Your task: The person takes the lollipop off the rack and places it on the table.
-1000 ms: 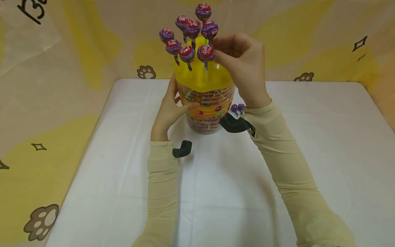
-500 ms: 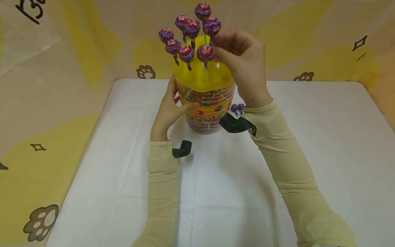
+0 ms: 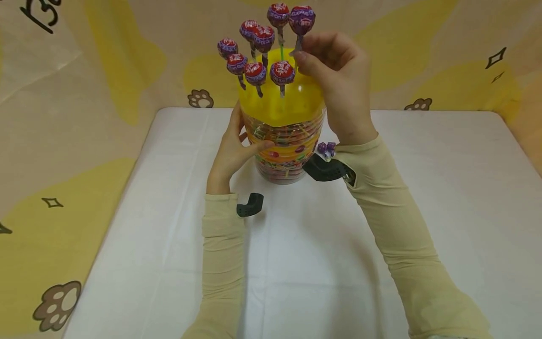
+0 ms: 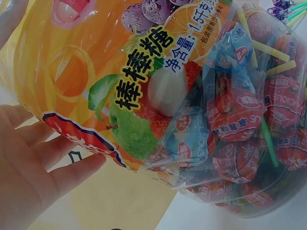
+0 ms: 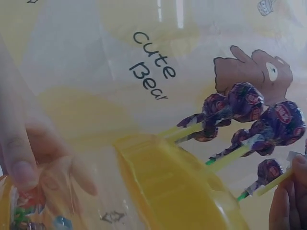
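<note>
In the head view a clear plastic candy jar (image 3: 281, 174) stands upright, topped by a yellow lid (image 3: 271, 110). Several purple-and-red wrapped lollipops (image 3: 255, 73) stick up from the lid. My left hand (image 3: 230, 153) holds the jar's left side, thumb across the front; the left wrist view shows its fingers (image 4: 76, 172) against the fruit-printed label (image 4: 129, 120). Above the lid's right side, my right hand (image 3: 345, 84) pinches one lollipop (image 3: 302, 20) just under its wrapped head. Whether that stick's lower end still touches the lid is hidden. The right wrist view catches the fingertips (image 5: 298, 191) at its right edge.
A few purple lollipops (image 3: 326, 149) lie on the white table (image 3: 296, 263), right of the jar and partly behind my right wrist. Dark wrist mounts (image 3: 251, 205) jut from both sleeves. A yellow patterned cloth (image 3: 394, 56) hangs behind the table.
My right hand has moved up and slightly right, raising the pinched lollipop above the others near it. The left hand and jar stay in place.
</note>
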A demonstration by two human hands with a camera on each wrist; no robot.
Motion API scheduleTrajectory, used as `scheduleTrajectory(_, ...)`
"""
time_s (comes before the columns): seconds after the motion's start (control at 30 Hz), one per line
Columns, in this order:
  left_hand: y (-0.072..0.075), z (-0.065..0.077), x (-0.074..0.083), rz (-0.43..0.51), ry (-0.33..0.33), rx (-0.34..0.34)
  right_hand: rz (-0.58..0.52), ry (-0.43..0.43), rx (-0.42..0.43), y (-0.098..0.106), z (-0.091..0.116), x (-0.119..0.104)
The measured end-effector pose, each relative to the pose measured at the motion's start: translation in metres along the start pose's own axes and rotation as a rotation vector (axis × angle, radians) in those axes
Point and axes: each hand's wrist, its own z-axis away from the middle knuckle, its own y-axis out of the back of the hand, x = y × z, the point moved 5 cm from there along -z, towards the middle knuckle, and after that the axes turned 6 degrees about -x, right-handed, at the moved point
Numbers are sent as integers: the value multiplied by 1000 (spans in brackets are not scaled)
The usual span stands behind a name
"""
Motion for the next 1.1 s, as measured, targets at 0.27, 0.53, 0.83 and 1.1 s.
scheduleTrajectory(0.27,0,0,-1,4,2,-1,-135,-52,0,12,8,-4)
scheduleTrajectory(0.53,0,0,-1,8,-1,0,-213,-100,35,33,25,-2)
scheduleTrajectory(0.83,0,1,1,-2,-11,2,-144,-176,84,64,60,13)
scheduleTrajectory(1.1,0,-1,0,7,-4,-4,-130,-317,81,93,99,57)
